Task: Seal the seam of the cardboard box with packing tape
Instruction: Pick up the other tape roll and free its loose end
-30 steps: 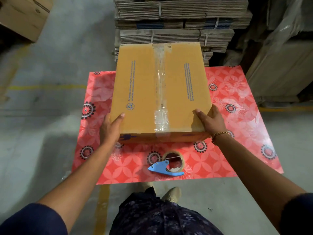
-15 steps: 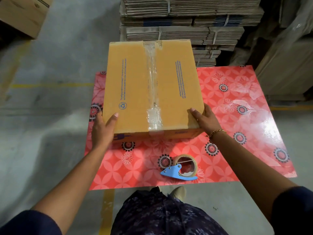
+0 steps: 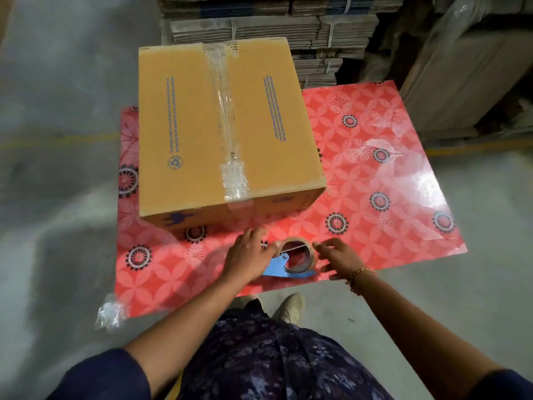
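Observation:
A closed cardboard box (image 3: 187,125) sits on the left half of a red flowered mat (image 3: 375,183). A strip of clear tape (image 3: 223,111) runs along its top seam and folds over the near edge. In front of the box a roll of packing tape (image 3: 297,255) with a blue cutter (image 3: 277,268) lies on the mat. My left hand (image 3: 248,258) rests on the roll's left side, over the cutter, fingers curled on it. My right hand (image 3: 334,258), fingers apart, is at the roll's right rim.
Bundles of flattened cardboard (image 3: 288,27) are stacked right behind the box. A tall wrapped stack (image 3: 461,67) stands at the back right. A crumpled bit of clear plastic (image 3: 111,311) lies at the mat's near left corner. My shoe (image 3: 290,307) is at the mat's near edge, on concrete floor.
Both hands have let go of the box's near corners and come down to the tape roll. The box has been set further left and back on the mat.

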`<state>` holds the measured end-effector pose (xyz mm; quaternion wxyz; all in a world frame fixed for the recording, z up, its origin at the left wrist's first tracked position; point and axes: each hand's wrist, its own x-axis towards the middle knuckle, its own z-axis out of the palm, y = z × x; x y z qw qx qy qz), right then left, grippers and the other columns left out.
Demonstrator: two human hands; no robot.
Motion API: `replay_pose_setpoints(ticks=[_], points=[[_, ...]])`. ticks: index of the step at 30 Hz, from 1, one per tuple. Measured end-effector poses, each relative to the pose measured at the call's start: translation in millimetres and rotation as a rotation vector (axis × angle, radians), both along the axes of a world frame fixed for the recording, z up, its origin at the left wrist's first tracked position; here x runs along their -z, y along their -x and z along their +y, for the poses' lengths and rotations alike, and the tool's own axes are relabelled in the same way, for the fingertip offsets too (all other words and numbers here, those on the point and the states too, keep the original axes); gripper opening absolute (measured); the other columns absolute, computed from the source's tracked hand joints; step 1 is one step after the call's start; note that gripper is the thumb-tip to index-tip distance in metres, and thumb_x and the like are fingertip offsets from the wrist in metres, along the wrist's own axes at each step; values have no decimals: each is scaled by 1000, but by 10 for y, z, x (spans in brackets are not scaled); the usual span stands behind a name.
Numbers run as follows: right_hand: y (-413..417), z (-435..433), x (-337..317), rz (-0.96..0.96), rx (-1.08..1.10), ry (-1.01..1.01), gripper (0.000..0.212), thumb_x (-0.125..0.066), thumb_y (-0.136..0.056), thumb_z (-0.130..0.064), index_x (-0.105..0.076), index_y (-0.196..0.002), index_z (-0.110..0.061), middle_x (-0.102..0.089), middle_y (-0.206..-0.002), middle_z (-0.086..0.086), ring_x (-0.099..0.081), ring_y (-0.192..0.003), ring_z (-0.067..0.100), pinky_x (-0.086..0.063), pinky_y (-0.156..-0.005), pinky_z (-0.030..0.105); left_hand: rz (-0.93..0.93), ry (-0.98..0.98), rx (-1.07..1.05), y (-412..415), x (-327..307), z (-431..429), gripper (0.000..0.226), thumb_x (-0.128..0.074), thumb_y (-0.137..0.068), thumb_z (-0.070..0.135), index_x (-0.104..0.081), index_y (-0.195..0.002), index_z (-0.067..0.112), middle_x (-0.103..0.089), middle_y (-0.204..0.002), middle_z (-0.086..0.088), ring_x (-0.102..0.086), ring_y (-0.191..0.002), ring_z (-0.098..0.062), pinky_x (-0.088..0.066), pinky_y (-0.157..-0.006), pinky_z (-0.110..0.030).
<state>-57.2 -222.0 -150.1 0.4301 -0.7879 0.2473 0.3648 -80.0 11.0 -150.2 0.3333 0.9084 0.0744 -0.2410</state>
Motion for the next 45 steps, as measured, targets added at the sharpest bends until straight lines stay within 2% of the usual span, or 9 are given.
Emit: replay_pose_setpoints(ticks=[4, 9, 17, 20, 24, 29, 33, 40, 45], points=[[329, 92, 147, 119, -28, 6, 46, -56, -92, -54, -47, -112, -13, -72, -90, 12, -69, -63, 25, -53, -49, 30, 298, -33, -173, 95, 230, -18, 60, -41, -94, 67, -55, -126, 18, -58, -130, -13, -56, -119, -35, -47, -97, -44], [394, 246, 303, 157, 166, -181, 45, -57, -95, -43, -55, -117, -4, -75, -90, 20, -74, -60, 26, -58, -48, 32, 395, 293, -358, 209, 184, -96, 50, -57, -80, 63, -60, -96, 15, -58, -101, -5, -54, -94, -22, -49, -98, -52], [57, -41, -253, -39, 189, -355, 14, -58, -91, -10, -53, -104, -13, -66, -83, 21, -68, -58, 30, -57, -47, 29, 143, 353, -575, 251, -285, -21, 56, -49, -79, 73, -62, -97, 22, -70, -114, -6, -63, -105, -26, -46, -94, -40], [-235, -157, -796, -141, 59, -522, 25, -54, -92, -9, -60, -116, -13, -70, -83, 10, -69, -62, 23, -54, -47, 27, 365, 704, -682, 208, -625, -28, 61, -48, -91, 69, -68, -109, 14, -72, -104, -7, -67, -90, -25, -52, -80, -37], [-632, -119, -1578, -297, -170, -669, 35, -56, -80, -15, -67, -111, -26, -66, -69, -3, -63, -58, 14, -49, -45, 25, 520, 1185, -401, 122, -1227, -451, 86, -26, -93, 75, -64, -133, 8, -69, -123, -21, -67, -107, -38, -57, -84, -49], [-763, -184, -2188, -608, -198, -656, 27, -56, -77, -17, -60, -103, -26, -66, -81, -6, -61, -68, 10, -50, -53, 24, 359, 1491, -450, -55, -1875, -953, 71, -39, -95, 63, -74, -111, 3, -73, -97, -14, -71, -74, -26, -58, -63, -36], [-560, -465, -2281, -810, -20, -563, 28, -56, -79, -14, -64, -103, -25, -74, -89, -8, -67, -73, 13, -48, -59, 28, 94, 1559, -550, -229, -2095, -1016, 59, -45, -95, 52, -74, -105, 1, -70, -92, -16, -69, -77, -30, -58, -64, -36], [46, -430, -2199, -480, -33, -790, 27, -57, -89, -33, -72, -97, -12, -70, -85, 7, -62, -65, 20, -45, -54, 28, -176, 1575, -696, -375, -2335, -1108, 74, -34, -90, 48, -58, -135, -5, -64, -85, -10, -60, -69, -23, -55, -60, -30], [136, -262, -2326, -470, -33, -879, 31, -56, -94, -40, -72, -97, -14, -70, -80, 1, -58, -64, 17, -45, -51, 24, -207, 1483, -670, -341, -2460, -1187, 68, -35, -86, 54, -70, -105, 0, -56, -69, -12, -44, -52, -22, -30, -50, -20]])
